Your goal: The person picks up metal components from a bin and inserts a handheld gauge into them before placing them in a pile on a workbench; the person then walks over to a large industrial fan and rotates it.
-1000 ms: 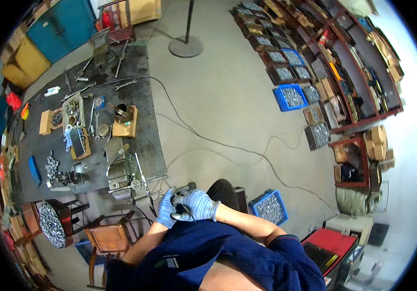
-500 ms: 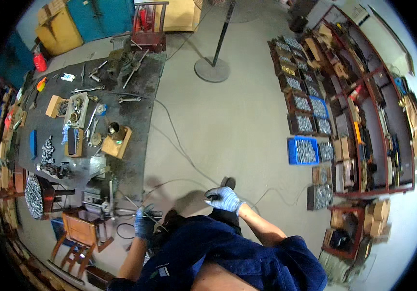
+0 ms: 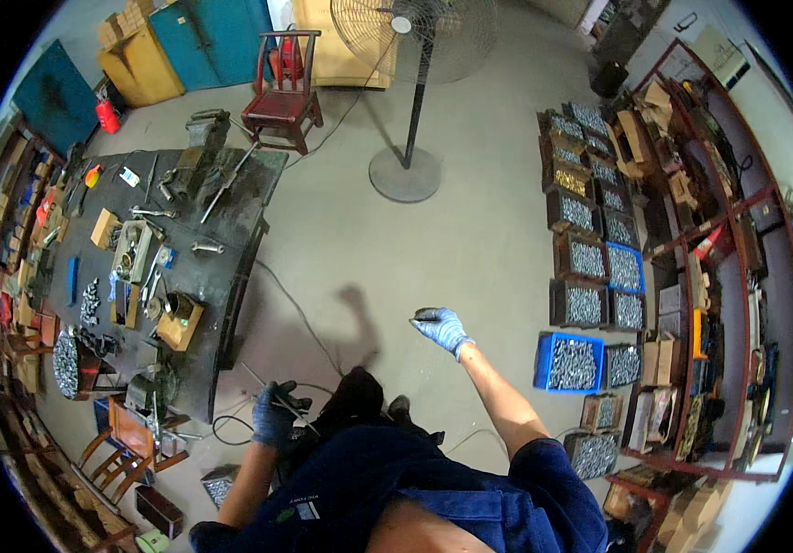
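Note:
My left hand (image 3: 276, 414), in a blue knitted glove with a dark palm, is closed round a thin metal rod (image 3: 299, 411). The rod slants across the fist, its upper end pointing toward the workbench. My right hand (image 3: 440, 329), gloved the same way, is held out over the floor ahead. Its fingers curl together, and whatever they may hold is hidden. Nothing else touches either hand. Nearest to the left hand is the workbench (image 3: 244, 253), with a vise (image 3: 152, 380) at its near end.
Left, the workbench carries wrenches (image 3: 207, 247), a wooden box (image 3: 180, 323) and small metal parts. A wooden chair (image 3: 131, 431) stands beside it. Ahead is a floor fan (image 3: 404, 175), with a cable (image 3: 290, 300) on the floor. Right, bins of fasteners (image 3: 573, 362) line a shelf rack (image 3: 733, 207).
My view has moved forward and away from the workbench. The fan's head has come into view. My right arm reaches farther out; my left hand keeps hold of the rod.

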